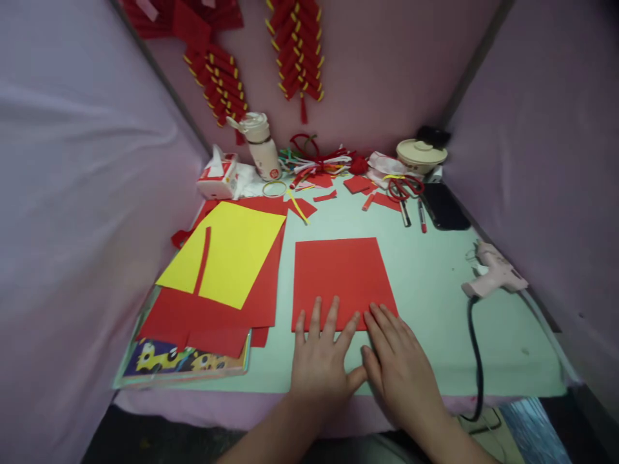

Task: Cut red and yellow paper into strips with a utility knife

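A red sheet of paper (341, 274) lies flat in the middle of the pale green tabletop (435, 335). My left hand (322, 361) rests on its near edge, fingers spread out. Beside it, my right hand (399, 361) lies with its fingers stretched and close together over the sheet's near right corner. The thumbs are near each other just below the paper, and the hands grip nothing. To the left, a yellow sheet (227, 248) sits on top of several red sheets (193, 319), with a narrow red strip (203, 261) across it.
A pink glue gun (496, 270) with a dark cord lies at the right. Along the back stand a tissue box (217, 180), a white bottle (264, 148), craft stems (324, 158), red scissors (403, 190), a phone (445, 206) and a lidded bowl (420, 154). Red firecracker decorations (296, 51) hang behind.
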A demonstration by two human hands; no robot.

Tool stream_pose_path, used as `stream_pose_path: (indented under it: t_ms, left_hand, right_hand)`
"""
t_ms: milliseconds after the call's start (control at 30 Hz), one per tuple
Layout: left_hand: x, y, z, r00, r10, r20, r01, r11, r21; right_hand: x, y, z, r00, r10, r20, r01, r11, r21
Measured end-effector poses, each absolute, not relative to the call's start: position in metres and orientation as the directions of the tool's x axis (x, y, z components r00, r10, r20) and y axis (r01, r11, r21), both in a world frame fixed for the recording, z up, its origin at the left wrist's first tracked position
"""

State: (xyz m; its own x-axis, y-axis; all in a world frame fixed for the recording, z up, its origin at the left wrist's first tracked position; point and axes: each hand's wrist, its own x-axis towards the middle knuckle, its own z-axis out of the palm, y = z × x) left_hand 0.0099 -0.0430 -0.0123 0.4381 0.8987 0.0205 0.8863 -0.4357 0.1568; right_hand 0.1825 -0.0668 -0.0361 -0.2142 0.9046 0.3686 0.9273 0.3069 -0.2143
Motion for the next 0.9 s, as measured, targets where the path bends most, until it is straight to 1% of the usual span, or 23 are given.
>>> stream_pose_path:
  t_ms: [133, 333, 400, 567, 900]
  left_hand:
    - [0.006, -0.042, -0.008, 0.449, 0.893, -0.023, 0.873, -0.433, 0.222]
    - [-0.007, -0.033, 0.002, 0.524, 0.836, -0.162, 0.833, -0.463, 0.303]
    - [-0.011, -0.031, 0.004, 0.535, 0.824, -0.185, 0.826, -0.465, 0.319]
    - [-0.015, -0.031, 0.005, 0.565, 0.811, -0.151, 0.800, -0.493, 0.343]
    - [-0.016, -0.030, -0.011, 0.590, 0.805, -0.062, 0.780, -0.548, 0.300]
  right_hand:
    - [0.184, -0.068, -0.040, -0.225, 0.908, 0.353, 0.920, 0.317, -0.228]
    - [0.186, -0.070, -0.044, -0.262, 0.895, 0.362, 0.915, 0.349, -0.200]
    - [0.187, -0.070, -0.044, -0.271, 0.891, 0.365, 0.913, 0.358, -0.196]
    - [0.188, -0.069, -0.044, -0.286, 0.887, 0.362, 0.912, 0.369, -0.182]
    - [0.188, -0.067, -0.036, -0.308, 0.892, 0.331, 0.924, 0.363, -0.118]
